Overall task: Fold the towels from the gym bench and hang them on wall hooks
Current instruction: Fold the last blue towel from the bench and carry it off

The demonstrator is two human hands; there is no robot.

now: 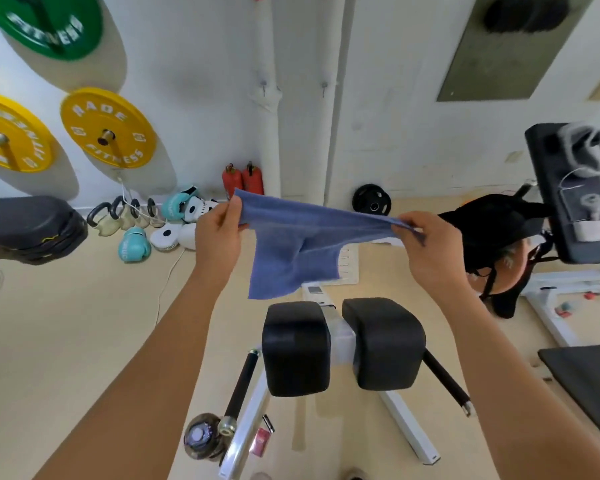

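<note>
A small blue towel [293, 244] is stretched out in the air between both hands, its lower part hanging down in a loose fold. My left hand [217, 233] pinches the towel's left top corner. My right hand [428, 249] grips the bunched right end. Straight ahead on the white wall are two small metal hooks, one on the left [264, 86] and one on the right [324, 87], both bare. A grey towel [584, 148] lies on the black bench pad [551, 188] at the right.
Black roller pads [343, 344] of a white bench frame stand right below my arms. Yellow [108, 128] and green weight plates hang on the left wall. Kettlebells, boxing gloves [134, 244], two red extinguishers [243, 180] and a black plate line the floor by the wall. A black bag [492, 230] sits right.
</note>
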